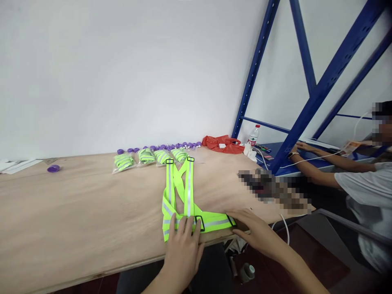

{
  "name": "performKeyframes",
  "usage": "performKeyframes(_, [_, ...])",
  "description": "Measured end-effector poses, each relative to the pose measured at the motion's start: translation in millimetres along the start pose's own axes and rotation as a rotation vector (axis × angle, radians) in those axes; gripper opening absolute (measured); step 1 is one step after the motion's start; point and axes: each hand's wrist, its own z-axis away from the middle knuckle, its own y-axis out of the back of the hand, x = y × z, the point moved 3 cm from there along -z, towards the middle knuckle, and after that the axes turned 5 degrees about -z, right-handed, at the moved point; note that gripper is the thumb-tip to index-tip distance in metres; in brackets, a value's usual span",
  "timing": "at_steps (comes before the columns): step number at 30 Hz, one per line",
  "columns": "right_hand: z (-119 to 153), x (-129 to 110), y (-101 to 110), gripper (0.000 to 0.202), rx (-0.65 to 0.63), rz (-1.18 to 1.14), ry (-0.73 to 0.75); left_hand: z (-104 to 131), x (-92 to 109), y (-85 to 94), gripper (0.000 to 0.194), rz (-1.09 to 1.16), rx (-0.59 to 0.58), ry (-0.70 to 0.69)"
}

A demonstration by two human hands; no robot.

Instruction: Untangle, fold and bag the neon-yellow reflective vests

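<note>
A fluorescent yellow-green reflective vest point(189, 192) of straps with silver stripes lies on the wooden table, its two shoulder straps pointing away from me. Black slider buckles show at the tops of the straps and along the waist belt. My left hand point(183, 249) rests on the belt, palm down with fingers stretched out, beside a black buckle point(199, 223). At the belt's right end, my right hand point(251, 228) has the strap between thumb and fingers, next to another black buckle point(231, 220). The fingertips of that hand are partly hidden.
Several bagged folded vests point(124, 161) sit toward the wall, with purple rolls point(163, 147) behind. A red plastic bag point(222, 144), water bottle point(254, 136) and blue metal frame point(294, 134) stand right. Another person's arms point(318, 173) rest on a blue surface.
</note>
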Motion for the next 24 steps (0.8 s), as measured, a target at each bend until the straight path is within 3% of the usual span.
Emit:
performKeyframes(3, [-4.2, -3.6, -0.5, 0.051, -0.025, -0.015, -0.034, 16.9, 5.1, 3.8, 0.054, -0.053, -0.032, 0.012])
performKeyframes(7, [-11.7, -7.8, 2.6, 0.057, -0.086, -0.006, -0.070, 29.2, 8.5, 1.3, 0.050, -0.111, -0.004, 0.004])
performKeyframes(11, [-21.8, -11.6, 9.8, 0.046, -0.141, -0.048, -0.043, 35.5, 6.8, -3.1, 0.052, -0.145, 0.006, 0.038])
performKeyframes(16, [-29.4, -22.5, 24.9, 0.038, -0.023, -0.287, -0.051, 40.4, 2.1, -0.6, 0.059, -0.138, -0.060, 0.041])
performKeyframes(20, [-40.8, -54.0, 16.1, 0.040, 0.082, -0.516, -0.024, 41.5, 3.5, 1.9, 0.060, -0.150, -0.077, 0.039])
performKeyframes(24, [-71.8, -109.8, -22.6, 0.039, -0.003, -0.702, 0.073, 39.4, 9.8, -1.5, 0.059, -0.165, -0.077, 0.043])
